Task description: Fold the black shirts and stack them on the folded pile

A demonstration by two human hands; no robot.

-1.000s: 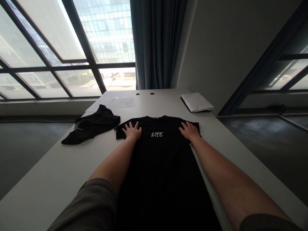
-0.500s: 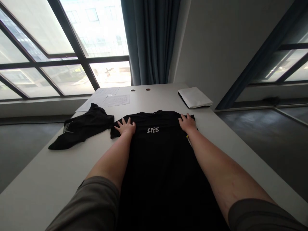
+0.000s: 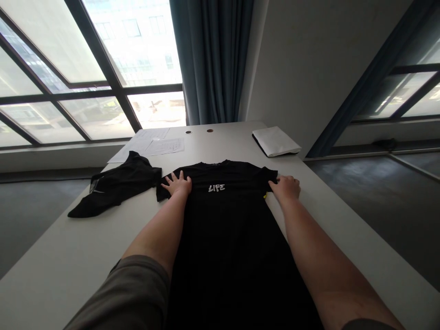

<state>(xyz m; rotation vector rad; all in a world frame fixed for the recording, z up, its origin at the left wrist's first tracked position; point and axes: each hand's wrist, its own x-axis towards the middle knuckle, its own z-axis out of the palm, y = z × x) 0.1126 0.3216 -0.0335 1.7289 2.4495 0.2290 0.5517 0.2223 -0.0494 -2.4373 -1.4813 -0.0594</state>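
A black T-shirt (image 3: pixel 227 220) with white "LIFE" lettering lies flat on the white table (image 3: pixel 68 256), its collar pointing away from me. My left hand (image 3: pixel 178 184) rests flat on the shirt's left shoulder with the fingers spread. My right hand (image 3: pixel 286 188) sits at the outer edge of the right sleeve, fingers curled onto the sleeve's hem; whether it pinches the cloth I cannot make out. A small yellow tag shows just below that sleeve.
A second black garment (image 3: pixel 115 185) lies crumpled to the left of the shirt. Paper sheets (image 3: pixel 154 143) and a folded white item (image 3: pixel 276 141) lie at the table's far end. Windows and a dark curtain (image 3: pixel 211 59) stand behind.
My right hand has slid outward to the right, from the shirt's right shoulder to the sleeve's edge. The left hand has stayed on the left shoulder. The view shifted slightly.
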